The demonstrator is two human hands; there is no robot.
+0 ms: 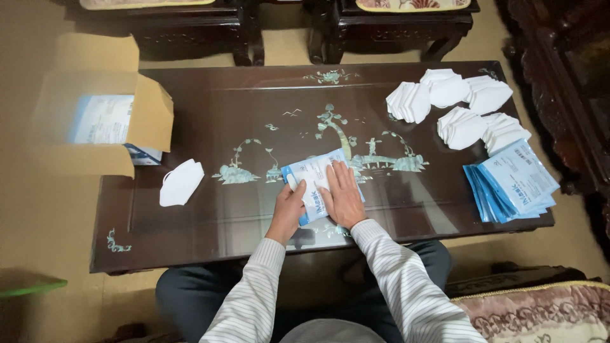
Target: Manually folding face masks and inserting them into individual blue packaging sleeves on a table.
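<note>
Cardboard box (105, 121) sits at the table's left end, flaps open, overhanging the edge; inside it, blue-and-white mask packets, one face up. Loose white mask (180, 183) lies just right of the box. Dark inlaid table (210, 222): middle band mostly bare, near edge close to the person's lap. Right end is crowded: stacks of folded white masks (457, 105) at the far corner, fanned pile of blue-white packets (513, 183) at the near corner, close to the edge.

One blue-and-white packet (311, 174) lies flat at table centre, near the front edge. Right hand (343, 194) rests palm down on it, fingers spread flat, pressing, not gripping. Left hand (289, 209) pinches the packet's lower left edge, fingers curled. Both forearms come in from below, striped sleeves.
</note>
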